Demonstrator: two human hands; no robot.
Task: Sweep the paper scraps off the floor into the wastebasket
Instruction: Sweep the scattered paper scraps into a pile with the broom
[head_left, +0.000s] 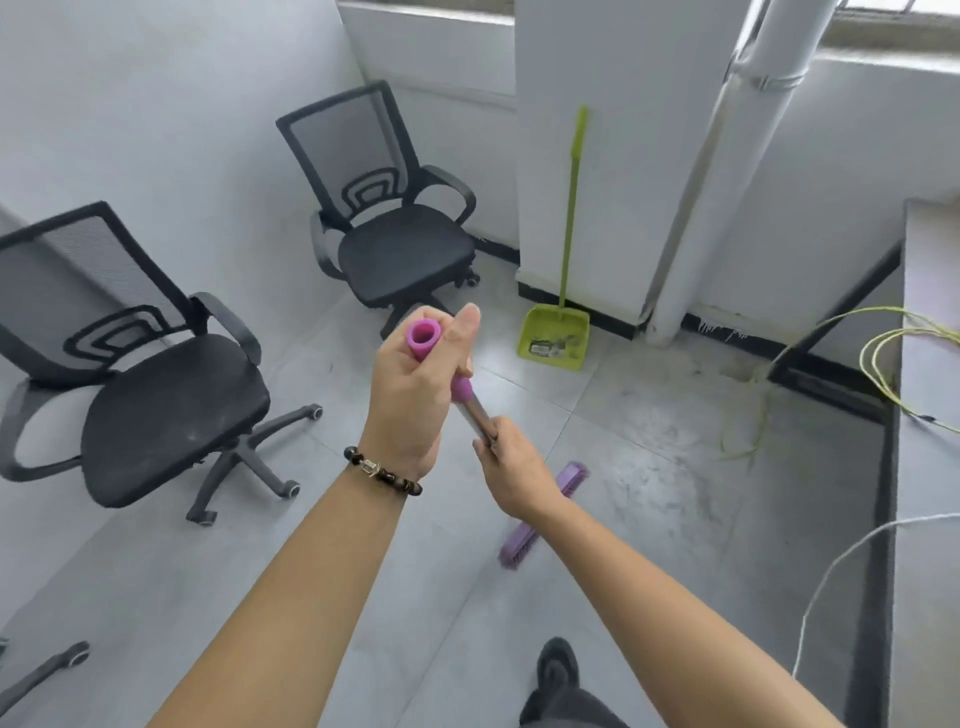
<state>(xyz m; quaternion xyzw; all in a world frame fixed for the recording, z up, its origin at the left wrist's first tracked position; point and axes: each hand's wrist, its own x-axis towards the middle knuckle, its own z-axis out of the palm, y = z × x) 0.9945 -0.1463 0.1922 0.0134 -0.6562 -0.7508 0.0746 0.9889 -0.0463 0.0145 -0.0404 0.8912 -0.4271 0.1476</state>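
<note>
Evidently the sweeping step is in hand: the left hand (410, 400) is clenched round the pink top of the broom (519, 543), the right hand (511, 467) grasps its metal shaft lower down, and the purple head sits on the floor at 5 o'clock. What look like paper scraps (543, 347) lie in the green dustpan (574, 332) at 1 o'clock. No wastebasket shows, so the next move likely means finding it and emptying the pan.
</note>
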